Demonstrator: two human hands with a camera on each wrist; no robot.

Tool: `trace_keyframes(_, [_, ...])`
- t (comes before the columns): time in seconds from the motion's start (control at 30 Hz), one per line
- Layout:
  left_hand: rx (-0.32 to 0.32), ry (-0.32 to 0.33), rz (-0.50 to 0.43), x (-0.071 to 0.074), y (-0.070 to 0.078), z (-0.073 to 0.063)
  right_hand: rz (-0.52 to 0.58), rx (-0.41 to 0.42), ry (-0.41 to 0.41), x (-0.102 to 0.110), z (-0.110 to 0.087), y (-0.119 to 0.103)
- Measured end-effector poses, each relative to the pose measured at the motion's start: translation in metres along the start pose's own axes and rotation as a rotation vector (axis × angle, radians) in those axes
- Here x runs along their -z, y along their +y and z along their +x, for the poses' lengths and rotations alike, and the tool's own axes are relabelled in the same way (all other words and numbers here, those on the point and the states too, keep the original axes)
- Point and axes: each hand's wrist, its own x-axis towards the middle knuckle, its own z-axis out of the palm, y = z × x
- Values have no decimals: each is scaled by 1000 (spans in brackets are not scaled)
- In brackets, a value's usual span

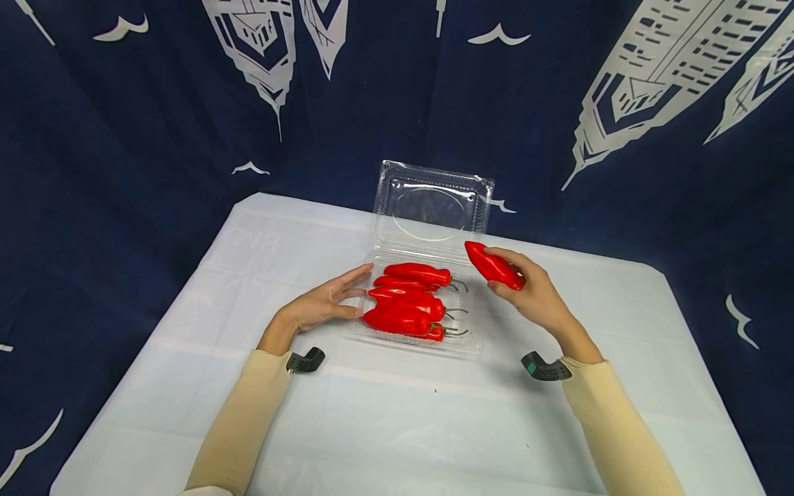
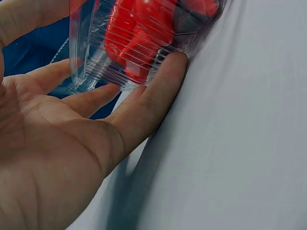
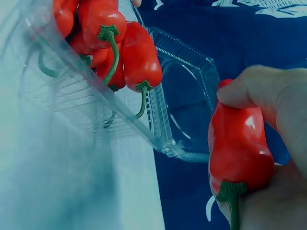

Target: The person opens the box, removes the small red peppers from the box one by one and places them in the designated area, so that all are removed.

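A clear plastic clamshell box [image 1: 471,337] lies on the table with its lid [image 1: 431,207] raised at the back. Several red peppers [image 1: 406,296] with green stems lie side by side in the box, stems to the right. My left hand [image 1: 322,303] is at the box's left side, fingers fairly straight, the fingertips touching its ribbed wall [image 2: 124,52]. To the right of the box and above the table, my right hand [image 1: 533,289] grips another red pepper [image 1: 490,265] between thumb and fingers. In the right wrist view that pepper's green stem [image 3: 233,201] points down.
The table [image 1: 397,427] has a white cover. A dark blue curtain [image 1: 397,89] with white building prints hangs right behind the raised lid. Dark wrist cameras [image 1: 546,366] sit on both wrists.
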Motion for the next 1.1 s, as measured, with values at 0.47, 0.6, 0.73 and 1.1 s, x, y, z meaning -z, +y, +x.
trace_keyframes(0.47, [7,5,6,0,1,-1,103,-258,98,1,-15,15])
trace_keyframes(0.6, [7,7,7,0,0,-1,143,-283,115,-1,-17,18])
trace_keyframes(0.73, [8,7,4,0,0,0,203,-299,129,-3,-17,22])
trace_keyframes(1.1, [9,6,2,-1,1,-1,282,-412,163,-12,-20,30])
